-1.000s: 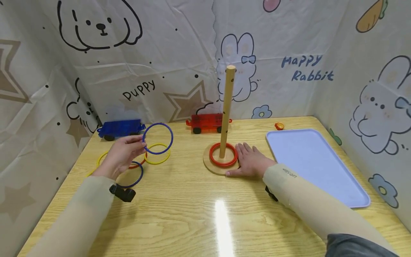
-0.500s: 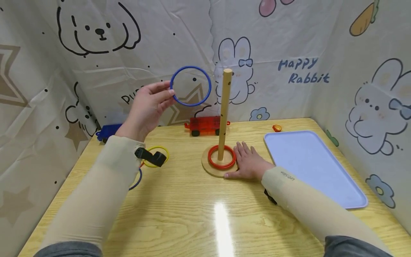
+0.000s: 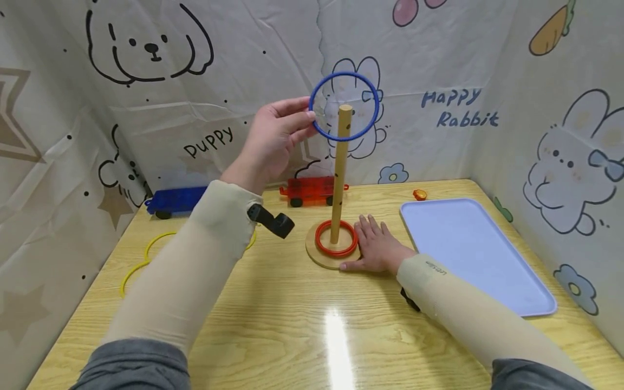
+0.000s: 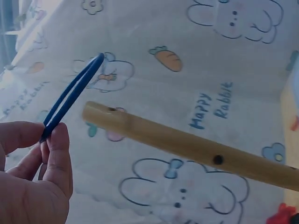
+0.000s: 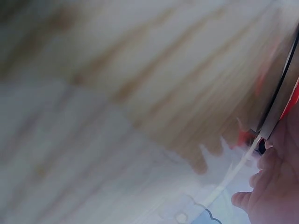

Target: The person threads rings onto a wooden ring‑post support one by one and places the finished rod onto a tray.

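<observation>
My left hand (image 3: 278, 135) pinches the left edge of a blue ring (image 3: 377, 108) between thumb and fingers. It holds the ring raised at the top of an upright wooden post (image 3: 339, 184). In the left wrist view the tilted ring (image 4: 74, 95) sits just off the tip of the post (image 4: 187, 147), not around it. Red rings (image 3: 336, 253) lie around the foot of the post on its round wooden base (image 3: 319, 261). Flat with spread fingers, my right hand (image 3: 375, 249) rests on the base's right edge, beside the red rings.
Yellow rings (image 3: 157, 237) lie on the table at left, partly hidden by my left sleeve. A blue toy wagon (image 3: 175, 201) and a red one (image 3: 312, 190) stand along the back. To the right are a pale blue tray (image 3: 478, 254) and a small orange object (image 3: 420, 194).
My left hand has lifted the blue ring from the left side of the table and carried it up and right to the post's top. The right hand has stayed on the base.
</observation>
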{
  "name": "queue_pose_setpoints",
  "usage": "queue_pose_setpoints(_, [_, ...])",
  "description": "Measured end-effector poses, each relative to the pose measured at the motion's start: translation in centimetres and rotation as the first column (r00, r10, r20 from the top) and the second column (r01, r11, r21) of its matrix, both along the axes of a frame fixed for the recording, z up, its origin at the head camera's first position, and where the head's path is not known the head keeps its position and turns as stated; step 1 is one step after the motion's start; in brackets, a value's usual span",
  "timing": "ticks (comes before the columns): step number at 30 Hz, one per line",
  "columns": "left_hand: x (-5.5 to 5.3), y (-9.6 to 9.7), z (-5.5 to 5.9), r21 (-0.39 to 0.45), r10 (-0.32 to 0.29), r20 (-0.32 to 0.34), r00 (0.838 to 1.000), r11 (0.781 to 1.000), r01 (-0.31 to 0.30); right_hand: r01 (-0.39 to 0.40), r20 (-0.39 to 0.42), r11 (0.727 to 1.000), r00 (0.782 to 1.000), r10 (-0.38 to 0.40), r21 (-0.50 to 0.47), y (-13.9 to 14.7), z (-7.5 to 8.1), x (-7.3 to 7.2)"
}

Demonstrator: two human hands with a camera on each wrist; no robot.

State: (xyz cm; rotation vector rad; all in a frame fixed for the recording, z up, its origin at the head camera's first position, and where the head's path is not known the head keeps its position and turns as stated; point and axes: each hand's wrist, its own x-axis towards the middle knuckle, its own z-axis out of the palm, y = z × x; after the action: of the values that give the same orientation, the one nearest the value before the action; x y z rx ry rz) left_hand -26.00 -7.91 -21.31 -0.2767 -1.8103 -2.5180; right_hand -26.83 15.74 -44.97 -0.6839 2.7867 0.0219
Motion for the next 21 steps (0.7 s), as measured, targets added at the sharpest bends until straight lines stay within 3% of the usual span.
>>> queue_pose_setpoints(3, [-0.7,0.6,-1.9,-0.094,-0.006,0.062,0.998,0.996,0.012,0.006,0.006,1.0,1.0,-0.006,-0.003,0.0,0.0,0.0])
queue_pose_setpoints(5, [-1.2,0.6,-3.8,-0.145,-0.002,0.116,0.993,0.989,0.019,0.007,0.005,1.0,1.0,-0.007,-0.009,0.1,-0.1,-0.1])
queue_pose_setpoints(10, [-2.3,0.2,-10.3,-0.236,0.024,0.229,0.973,0.971,0.032,0.016,0.023,1.0,1.0,-0.016,-0.002,0.1,-0.1,-0.2])
queue_pose_setpoints(15, [-2.4,0.0,-16.5,-0.298,0.057,0.327,0.943,0.954,0.045,0.012,0.041,1.0,0.999,-0.012,-0.001,0.0,0.2,0.0])
queue_pose_setpoints(18, [-2.1,0.0,-18.8,-0.335,0.075,0.362,0.929,0.941,0.054,0.008,0.038,1.0,0.999,-0.008,-0.004,-0.1,0.1,0.0])
queue_pose_setpoints(21, [-2.0,0.1,-20.2,-0.377,0.087,0.373,0.924,0.924,0.065,0.005,0.032,1.0,0.999,-0.004,-0.015,-0.1,-0.1,-0.1])
